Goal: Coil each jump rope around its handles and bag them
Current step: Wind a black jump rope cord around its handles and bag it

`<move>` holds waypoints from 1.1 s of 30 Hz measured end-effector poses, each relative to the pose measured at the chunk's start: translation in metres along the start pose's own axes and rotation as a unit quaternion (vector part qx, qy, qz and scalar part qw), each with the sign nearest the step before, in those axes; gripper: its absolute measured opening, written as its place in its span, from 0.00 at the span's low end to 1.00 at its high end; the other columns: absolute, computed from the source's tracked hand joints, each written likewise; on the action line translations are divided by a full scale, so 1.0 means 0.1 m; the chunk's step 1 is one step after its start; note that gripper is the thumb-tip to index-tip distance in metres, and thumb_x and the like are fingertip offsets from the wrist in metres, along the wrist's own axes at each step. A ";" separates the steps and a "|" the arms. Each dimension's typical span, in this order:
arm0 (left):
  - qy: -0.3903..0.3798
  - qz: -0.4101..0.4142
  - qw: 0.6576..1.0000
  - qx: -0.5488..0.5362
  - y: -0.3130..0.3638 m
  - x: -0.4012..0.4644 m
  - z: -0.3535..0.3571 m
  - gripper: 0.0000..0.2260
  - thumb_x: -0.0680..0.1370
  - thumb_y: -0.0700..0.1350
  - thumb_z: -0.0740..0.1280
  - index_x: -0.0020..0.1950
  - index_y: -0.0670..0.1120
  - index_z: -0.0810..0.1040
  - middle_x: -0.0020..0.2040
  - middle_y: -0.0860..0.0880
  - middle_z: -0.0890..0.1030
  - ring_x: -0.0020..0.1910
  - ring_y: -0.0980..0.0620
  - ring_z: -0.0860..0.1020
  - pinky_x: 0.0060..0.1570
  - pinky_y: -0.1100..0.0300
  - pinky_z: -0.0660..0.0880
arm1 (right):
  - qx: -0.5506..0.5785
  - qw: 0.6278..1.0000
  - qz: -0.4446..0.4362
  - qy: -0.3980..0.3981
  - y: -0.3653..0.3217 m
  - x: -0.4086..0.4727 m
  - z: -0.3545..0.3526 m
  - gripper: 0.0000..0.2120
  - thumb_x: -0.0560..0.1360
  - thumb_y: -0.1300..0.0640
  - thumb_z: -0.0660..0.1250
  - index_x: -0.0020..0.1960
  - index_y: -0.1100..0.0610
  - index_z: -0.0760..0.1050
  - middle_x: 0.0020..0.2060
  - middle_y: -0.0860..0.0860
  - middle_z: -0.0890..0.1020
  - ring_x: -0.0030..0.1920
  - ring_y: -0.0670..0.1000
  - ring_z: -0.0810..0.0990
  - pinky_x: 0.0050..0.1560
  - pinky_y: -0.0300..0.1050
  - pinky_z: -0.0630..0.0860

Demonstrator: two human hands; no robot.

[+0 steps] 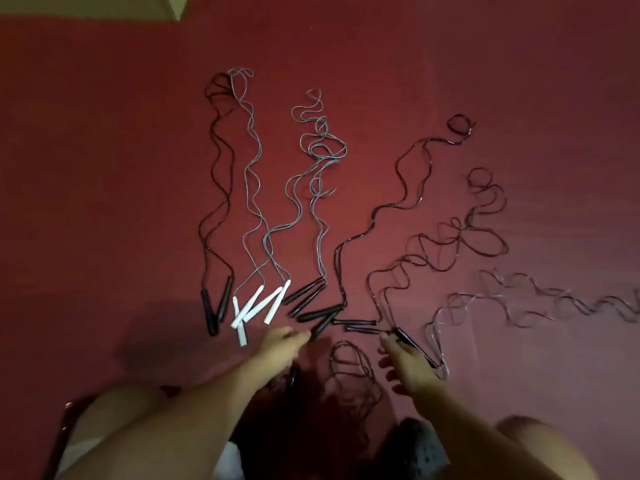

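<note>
Several jump ropes lie stretched out on the red floor (346,46), their handles in a row across the middle. At the left are a black pair (214,308) and white handles (256,306). More black handles (306,296) sit in the middle. My left hand (280,346) reaches forward, and its bunched fingertips pinch the near end of a black handle (323,322). My right hand (405,367) grips another black handle (417,346), whose thin cord (519,303) trails off to the right. A loosely coiled dark rope (349,368) lies between my hands.
My bare knees (114,420) and dark clothing fill the bottom of the view. A pale wall corner (86,6) shows at the top left. A dark curved object (62,431) sits by my left knee. No bag is in view.
</note>
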State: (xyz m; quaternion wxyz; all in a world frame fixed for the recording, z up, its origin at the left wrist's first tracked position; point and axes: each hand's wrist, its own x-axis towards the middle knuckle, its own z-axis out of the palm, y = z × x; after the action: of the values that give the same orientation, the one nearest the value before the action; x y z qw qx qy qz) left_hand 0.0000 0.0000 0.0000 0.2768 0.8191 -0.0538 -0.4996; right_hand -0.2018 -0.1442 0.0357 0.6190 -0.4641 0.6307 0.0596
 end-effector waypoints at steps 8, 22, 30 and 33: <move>0.077 -0.024 0.996 -0.042 -1.05 0.81 0.29 0.17 0.72 0.58 0.71 0.43 0.43 0.79 0.38 0.41 0.83 0.39 0.41 0.82 0.39 0.53 0.77 | -0.080 0.992 -0.092 0.019 0.50 0.91 0.69 0.20 0.74 0.39 0.67 0.38 0.56 0.79 0.30 0.51 0.78 0.30 0.49 0.72 0.32 0.41 0.66; 0.077 -0.041 0.988 0.130 -1.87 0.57 0.87 0.16 0.75 0.59 0.69 0.49 0.45 0.82 0.48 0.47 0.84 0.51 0.48 0.81 0.43 0.63 0.70 | -0.129 0.985 -0.114 -0.010 1.64 1.13 1.50 0.24 0.75 0.37 0.64 0.36 0.58 0.75 0.34 0.56 0.80 0.40 0.54 0.77 0.48 0.51 0.76; 0.115 -0.055 0.980 0.150 -2.03 0.75 1.15 0.24 0.70 0.59 0.74 0.61 0.48 0.77 0.58 0.47 0.82 0.58 0.47 0.80 0.52 0.59 0.76 | -0.069 0.995 -0.067 0.021 2.02 1.30 1.53 0.19 0.78 0.44 0.63 0.41 0.58 0.78 0.41 0.57 0.83 0.47 0.57 0.81 0.54 0.49 0.76; 0.134 -0.075 0.968 0.200 -2.03 0.85 1.16 0.21 0.71 0.60 0.73 0.58 0.50 0.78 0.57 0.48 0.82 0.58 0.47 0.80 0.50 0.58 0.75 | -0.050 0.997 -0.043 0.047 2.02 1.44 1.58 0.22 0.78 0.43 0.61 0.47 0.61 0.80 0.44 0.58 0.84 0.50 0.60 0.81 0.53 0.49 0.75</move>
State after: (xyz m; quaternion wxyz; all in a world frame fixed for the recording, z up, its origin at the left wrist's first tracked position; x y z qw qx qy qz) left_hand -0.0949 0.0931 -0.2105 0.0739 0.9190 -0.0537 -0.3835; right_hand -0.1918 -0.0012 -0.2214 0.5667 -0.5232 0.6350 0.0426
